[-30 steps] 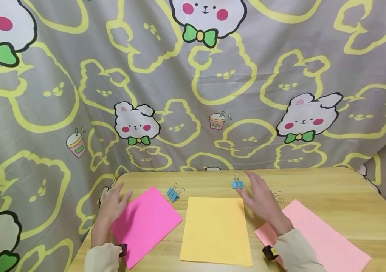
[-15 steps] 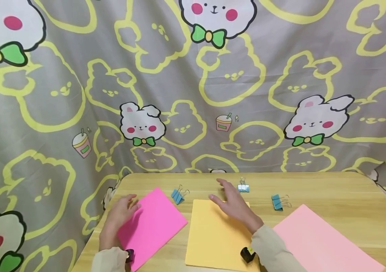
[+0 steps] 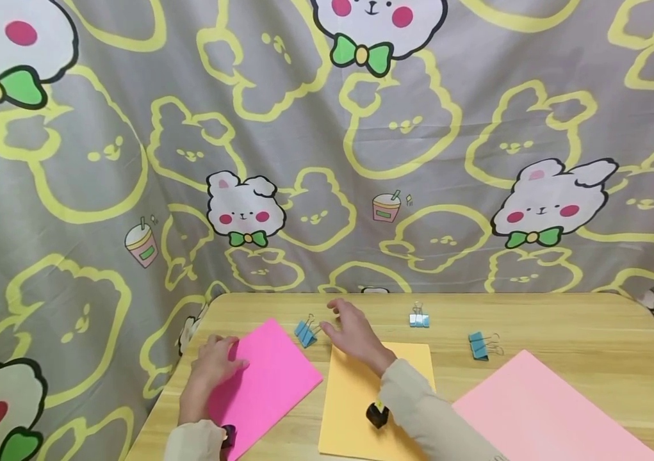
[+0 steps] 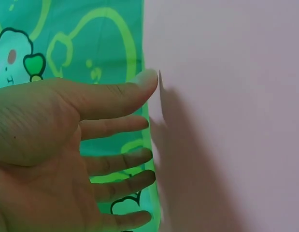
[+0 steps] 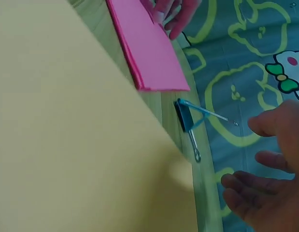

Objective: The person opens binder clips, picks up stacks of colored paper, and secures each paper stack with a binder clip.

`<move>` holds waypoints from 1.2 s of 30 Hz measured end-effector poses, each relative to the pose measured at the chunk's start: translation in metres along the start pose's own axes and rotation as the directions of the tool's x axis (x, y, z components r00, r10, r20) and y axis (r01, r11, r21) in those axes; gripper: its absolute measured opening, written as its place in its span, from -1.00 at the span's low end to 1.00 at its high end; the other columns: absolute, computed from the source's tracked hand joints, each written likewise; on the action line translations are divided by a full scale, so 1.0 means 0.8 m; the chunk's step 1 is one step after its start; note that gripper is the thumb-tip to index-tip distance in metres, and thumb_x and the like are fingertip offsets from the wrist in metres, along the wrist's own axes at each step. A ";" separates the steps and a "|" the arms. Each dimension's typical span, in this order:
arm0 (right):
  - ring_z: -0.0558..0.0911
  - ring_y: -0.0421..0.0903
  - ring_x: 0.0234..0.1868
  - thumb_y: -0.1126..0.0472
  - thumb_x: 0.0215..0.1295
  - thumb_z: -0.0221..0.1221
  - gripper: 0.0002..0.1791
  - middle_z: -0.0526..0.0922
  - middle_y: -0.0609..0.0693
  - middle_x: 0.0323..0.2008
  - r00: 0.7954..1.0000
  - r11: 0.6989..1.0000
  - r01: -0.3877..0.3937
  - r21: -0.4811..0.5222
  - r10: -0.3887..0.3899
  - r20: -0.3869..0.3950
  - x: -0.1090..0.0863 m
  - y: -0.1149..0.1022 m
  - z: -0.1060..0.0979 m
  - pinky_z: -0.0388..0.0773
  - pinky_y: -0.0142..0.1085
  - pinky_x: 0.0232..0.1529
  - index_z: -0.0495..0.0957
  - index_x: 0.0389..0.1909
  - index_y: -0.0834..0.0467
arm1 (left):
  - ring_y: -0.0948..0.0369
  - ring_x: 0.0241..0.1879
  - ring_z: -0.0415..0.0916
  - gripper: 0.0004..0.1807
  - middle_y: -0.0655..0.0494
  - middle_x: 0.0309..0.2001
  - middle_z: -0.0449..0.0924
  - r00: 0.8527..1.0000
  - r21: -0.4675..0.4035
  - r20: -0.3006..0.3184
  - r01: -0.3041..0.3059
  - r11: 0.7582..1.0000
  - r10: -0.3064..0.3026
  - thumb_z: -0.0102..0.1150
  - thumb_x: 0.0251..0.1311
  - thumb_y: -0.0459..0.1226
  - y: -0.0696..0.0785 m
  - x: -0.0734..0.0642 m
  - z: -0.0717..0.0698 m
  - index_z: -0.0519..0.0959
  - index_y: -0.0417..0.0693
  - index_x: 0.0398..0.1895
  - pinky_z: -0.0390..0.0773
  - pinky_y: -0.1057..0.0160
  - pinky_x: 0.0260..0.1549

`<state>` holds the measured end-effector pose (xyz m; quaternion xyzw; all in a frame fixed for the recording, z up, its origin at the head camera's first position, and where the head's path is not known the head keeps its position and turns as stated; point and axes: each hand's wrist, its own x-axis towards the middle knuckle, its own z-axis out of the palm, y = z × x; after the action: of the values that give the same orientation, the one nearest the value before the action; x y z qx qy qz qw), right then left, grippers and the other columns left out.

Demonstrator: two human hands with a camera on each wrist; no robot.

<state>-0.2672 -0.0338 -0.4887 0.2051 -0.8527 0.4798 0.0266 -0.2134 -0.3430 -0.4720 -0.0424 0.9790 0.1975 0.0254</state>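
My left hand (image 3: pixel 211 368) is at the left edge of a bright pink paper stack (image 3: pixel 277 384). In the left wrist view its thumb (image 4: pixel 115 99) reaches the paper's edge and the fingers stretch loosely beside it; contact is hard to tell. My right hand (image 3: pixel 355 333) hovers over the far edge of the yellow paper stack (image 3: pixel 344 410), empty. Close to its thumb lies a blue binder clip (image 3: pixel 305 333), its wire handles up. In the right wrist view a gap separates the relaxed fingers from that clip (image 5: pixel 184 116).
A second binder clip (image 3: pixel 419 319) stands near the table's (image 3: pixel 592 326) back edge. A third binder clip (image 3: pixel 478 346) lies farther right, behind a light pink paper stack (image 3: pixel 546 410). A patterned curtain (image 3: pixel 327 147) hangs behind the table.
My right hand has swept left from near the middle binder clip, across the yellow paper, to the left binder clip. My left hand has lowered slightly toward the bright pink stack's edge.
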 end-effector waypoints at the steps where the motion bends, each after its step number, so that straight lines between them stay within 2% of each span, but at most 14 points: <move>1: 0.61 0.16 0.04 0.12 0.45 0.24 -0.53 0.56 0.28 0.13 1.000 1.000 -0.006 -0.006 0.006 -0.002 0.004 -0.003 0.004 0.58 0.02 0.02 0.44 0.25 0.26 | -0.45 0.19 0.26 -0.39 -0.47 0.20 0.32 1.000 -0.004 0.000 0.005 1.000 -0.005 0.42 0.23 -0.24 0.001 -0.001 -0.001 0.49 -0.33 0.29 0.30 -0.51 0.02; 7: 0.62 -0.01 -0.19 0.01 0.46 0.23 -0.57 0.64 0.14 -0.01 0.998 0.991 -0.056 -0.121 0.056 -0.002 0.020 -0.017 0.027 0.60 -0.08 -0.17 0.54 0.13 0.25 | -0.48 0.21 0.17 -0.37 -0.52 0.19 0.26 0.998 -0.033 0.015 0.055 0.998 -0.054 0.40 0.20 -0.26 0.007 -0.006 0.000 0.46 -0.31 0.31 0.27 -0.51 -0.01; 12: 0.49 -0.08 -0.41 0.14 0.46 0.24 -0.80 0.58 0.07 -0.25 0.997 0.977 -0.064 -0.205 0.056 -0.044 0.029 -0.022 0.035 0.49 -0.20 -0.39 0.58 -0.17 0.21 | -0.45 0.20 0.20 -0.39 -0.47 0.15 0.30 0.999 -0.055 -0.017 0.036 0.998 -0.037 0.45 0.18 -0.23 0.011 -0.003 0.002 0.45 -0.27 0.24 0.27 -0.49 -0.03; 16: 0.45 -0.10 -0.43 0.25 0.44 0.23 -0.87 0.53 0.03 -0.35 0.997 0.981 -0.063 -0.183 0.055 -0.046 0.031 -0.025 0.036 0.41 -0.27 -0.46 0.55 -0.34 0.17 | -0.44 0.18 0.21 -0.38 -0.46 0.13 0.32 0.999 -0.045 -0.014 0.038 0.998 -0.039 0.48 0.16 -0.22 0.010 -0.002 0.003 0.46 -0.30 0.21 0.26 -0.50 -0.02; 20: 0.51 -0.05 -0.34 0.29 0.40 0.25 -0.82 0.57 0.03 -0.37 0.996 0.994 -0.055 -0.097 0.048 -0.074 0.031 -0.026 0.030 0.49 -0.20 -0.33 0.58 -0.45 0.16 | -0.45 0.18 0.22 -0.35 -0.46 0.09 0.36 0.999 -0.036 -0.010 0.045 0.998 -0.045 0.52 0.13 -0.21 0.008 -0.002 0.002 0.46 -0.31 0.22 0.25 -0.51 0.01; 23: 0.60 0.11 -0.08 0.29 0.39 0.27 -0.80 0.65 0.09 -0.27 0.993 0.999 -0.038 -0.022 0.035 -0.111 0.029 -0.025 0.018 0.54 -0.01 -0.01 0.57 -0.47 0.14 | -0.43 0.17 0.23 -0.32 -0.44 0.06 0.38 0.999 -0.046 -0.009 0.040 0.998 -0.041 0.54 0.11 -0.20 0.006 -0.003 0.004 0.46 -0.30 0.23 0.26 -0.48 0.01; 26: 0.56 0.28 0.18 0.29 0.42 0.24 -0.80 0.67 0.23 -0.02 0.990 0.998 -0.039 0.043 0.045 -0.133 0.024 -0.022 -0.003 0.46 0.16 0.22 0.56 -0.46 0.14 | -0.40 0.14 0.25 -0.31 -0.41 0.04 0.38 0.999 -0.055 -0.009 0.042 0.998 -0.043 0.55 0.09 -0.19 0.006 -0.003 0.007 0.46 -0.31 0.22 0.29 -0.43 0.00; 28: 0.58 0.35 0.19 0.28 0.43 0.24 -0.81 0.63 0.32 0.12 0.989 0.995 -0.062 0.076 0.072 -0.132 0.017 -0.022 -0.021 0.49 0.17 0.21 0.56 -0.44 0.15 | -0.38 0.13 0.26 -0.30 -0.39 0.03 0.38 0.999 -0.058 -0.010 0.049 0.997 -0.049 0.56 0.07 -0.18 0.006 -0.001 0.008 0.46 -0.32 0.20 0.30 -0.41 -0.01; 30: 0.63 0.35 0.13 0.28 0.41 0.26 -0.82 0.61 0.35 0.16 0.987 0.993 -0.090 0.071 0.099 -0.129 0.010 -0.020 -0.039 0.60 0.10 0.08 0.57 -0.43 0.15 | -0.36 0.12 0.26 -0.31 -0.38 0.02 0.38 0.998 -0.056 -0.014 0.054 0.997 -0.055 0.57 0.07 -0.18 0.006 0.001 0.009 0.46 -0.32 0.18 0.30 -0.40 -0.01; 33: 0.70 0.30 0.02 0.28 0.38 0.28 -0.83 0.66 0.32 0.10 0.986 0.992 -0.123 0.028 0.126 -0.111 -0.004 -0.016 -0.064 0.68 0.00 -0.11 0.57 -0.44 0.13 | -0.34 0.12 0.26 -0.33 -0.37 0.02 0.36 0.998 -0.047 -0.020 0.066 0.997 -0.067 0.56 0.08 -0.18 0.004 0.005 0.008 0.46 -0.32 0.16 0.29 -0.40 0.00; 36: 0.71 0.26 0.02 0.26 0.38 0.29 -0.82 0.70 0.25 0.03 0.987 0.991 -0.131 -0.032 0.127 -0.097 -0.019 -0.012 -0.087 0.67 0.02 -0.11 0.57 -0.45 0.10 | -0.32 0.12 0.26 -0.34 -0.36 0.02 0.36 0.996 -0.045 -0.020 0.083 0.996 -0.084 0.57 0.07 -0.18 0.001 0.006 0.008 0.46 -0.31 0.15 0.29 -0.40 0.02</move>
<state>-0.2603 0.0246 -0.4471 0.1262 -0.8709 0.4733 0.0397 -0.2178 -0.3401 -0.4775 -0.0863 0.9721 0.2172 0.0219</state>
